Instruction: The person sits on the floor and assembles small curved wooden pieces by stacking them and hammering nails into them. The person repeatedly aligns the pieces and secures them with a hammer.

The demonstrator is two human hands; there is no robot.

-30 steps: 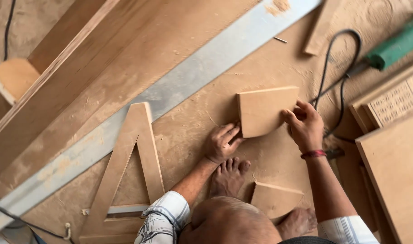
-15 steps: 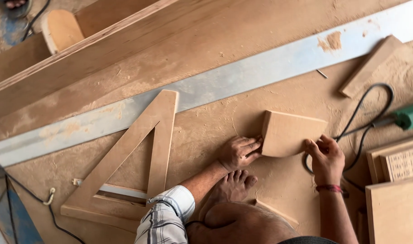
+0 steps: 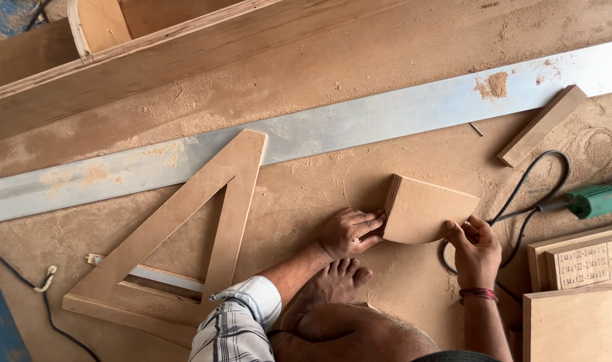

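Both hands are on the small wooden panel (image 3: 425, 213), which lies flat on the sawdust-covered board (image 3: 413, 281), just below the long metal straightedge (image 3: 333, 127). Left hand (image 3: 347, 231) is at the panel's 9 o'clock edge, fingers stretched out and pressing sideways against it, not wrapped around. Right hand (image 3: 477, 247) is at the 4 o'clock corner, fingertips pinching the edge, wrist bent down, red thread bracelet (image 3: 479, 293) visible.

Step looks like positioning the piece on the board. Next move probably needs both hands nudging together, small pushes.

A bare foot (image 3: 333, 285) rests at 6 o'clock of the left hand. Wooden triangle frame (image 3: 185, 234) sits at 9 o'clock, well apart. Green power tool (image 3: 597, 196) with black cord (image 3: 520, 194) lies at 3 o'clock, near the right hand.
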